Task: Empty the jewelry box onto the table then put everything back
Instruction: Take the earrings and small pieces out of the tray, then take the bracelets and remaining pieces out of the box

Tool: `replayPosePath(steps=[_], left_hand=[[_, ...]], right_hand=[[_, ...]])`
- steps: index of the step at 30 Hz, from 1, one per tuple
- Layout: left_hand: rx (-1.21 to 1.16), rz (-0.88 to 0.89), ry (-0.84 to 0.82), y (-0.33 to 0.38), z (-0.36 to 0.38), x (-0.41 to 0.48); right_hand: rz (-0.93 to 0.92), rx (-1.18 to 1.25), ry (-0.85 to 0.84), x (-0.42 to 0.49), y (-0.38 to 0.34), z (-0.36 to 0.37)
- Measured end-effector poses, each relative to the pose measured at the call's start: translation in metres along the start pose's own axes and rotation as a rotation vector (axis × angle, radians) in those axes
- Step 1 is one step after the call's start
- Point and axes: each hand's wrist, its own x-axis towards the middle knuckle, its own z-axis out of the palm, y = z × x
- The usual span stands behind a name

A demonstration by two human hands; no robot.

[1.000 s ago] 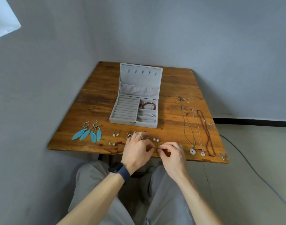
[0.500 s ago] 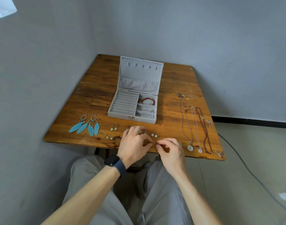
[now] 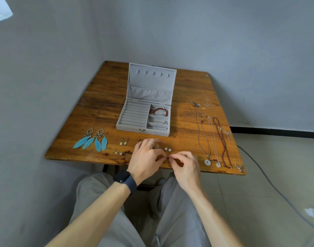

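Observation:
The grey jewelry box point(image 3: 134, 124) stands open on the wooden table point(image 3: 102, 107), lid upright, with a red bead bracelet point(image 3: 159, 111) and a silver chain point(image 3: 158, 120) in its right compartments. My left hand point(image 3: 146, 157) and my right hand point(image 3: 185, 164) meet at the table's front edge, fingertips together, pinching a tiny piece of jewelry between them that is mostly hidden. Two pearl studs point(image 3: 167, 149) lie just behind the fingers. Blue feather earrings point(image 3: 93, 139) and small drop earrings point(image 3: 124, 141) lie to the left. Several necklaces point(image 3: 215, 139) stretch along the right side.
Grey walls close in behind and on the left of the table. A grey cable point(image 3: 270, 179) runs over the tiled floor at the right. My legs in grey trousers point(image 3: 138, 220) sit under the table's front edge.
Both hands stay together at the front edge, fingers working the small piece. The view has shifted slightly; nothing on the table has moved.

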Motion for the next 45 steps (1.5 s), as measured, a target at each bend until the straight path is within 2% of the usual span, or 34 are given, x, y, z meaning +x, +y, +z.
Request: replayPosePath(steps=[14, 19, 26, 33, 42, 45], left_hand=[[0.019, -0.026, 0.018, -0.017, -0.013, 0.004], [0.059, -0.039, 0.042, -0.036, -0.033, 0.023], [0.126, -0.127, 0.003, -0.069, -0.048, 0.086], [0.152, -0.273, -0.145, -0.105, -0.027, 0.118], [0.162, -0.301, -0.088, -0.112, -0.01, 0.118], [0.155, -0.301, -0.084, -0.111, -0.012, 0.119]], right_hand=[[0.034, 0.056, -0.089, -0.006, -0.004, -0.016], [-0.011, 0.059, -0.135, 0.002, -0.006, -0.025], [-0.116, -0.028, -0.12, 0.076, -0.033, -0.037], [-0.194, -0.179, -0.188, 0.159, -0.048, -0.014], [-0.203, -0.368, -0.305, 0.221, -0.066, 0.033], [-0.152, -0.42, -0.36, 0.232, -0.079, 0.047]])
